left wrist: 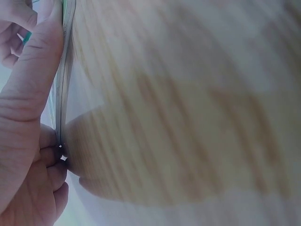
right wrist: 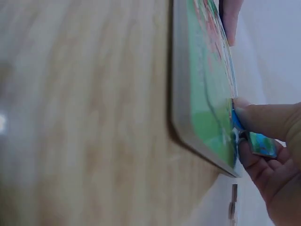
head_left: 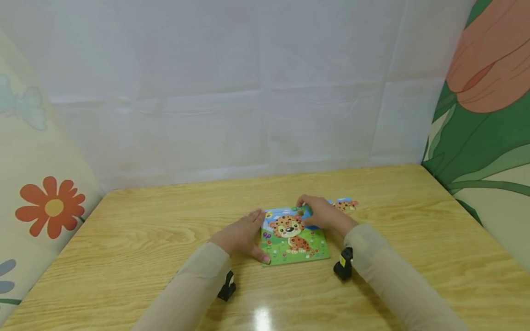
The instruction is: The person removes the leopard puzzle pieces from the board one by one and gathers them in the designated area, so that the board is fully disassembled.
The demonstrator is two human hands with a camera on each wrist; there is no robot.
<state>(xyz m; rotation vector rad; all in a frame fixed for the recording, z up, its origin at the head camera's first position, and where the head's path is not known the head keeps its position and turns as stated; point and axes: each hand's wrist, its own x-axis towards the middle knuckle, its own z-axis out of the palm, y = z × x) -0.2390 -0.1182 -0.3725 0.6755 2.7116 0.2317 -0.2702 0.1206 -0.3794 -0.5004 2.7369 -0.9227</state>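
A square jigsaw puzzle board point(head_left: 298, 257) with a cartoon leopard on grass lies on the table. My left hand point(head_left: 240, 235) rests along its left side, thumb point(left wrist: 35, 70) straight on the lower left corner and fingers by the upper left. At the board's upper right corner is my right hand point(head_left: 325, 214). In the right wrist view it pinches a small blue and green puzzle piece point(right wrist: 262, 144) between thumb and fingers, right at the board's edge. The head view mostly hides this piece behind the hand.
Loose puzzle pieces point(head_left: 345, 205) with leopard spots and blue lie beyond the right hand, partly covered by it. The wooden table point(head_left: 165, 220) meets a white cloth backdrop point(head_left: 207, 115) at the back. Painted flower panels stand on both sides.
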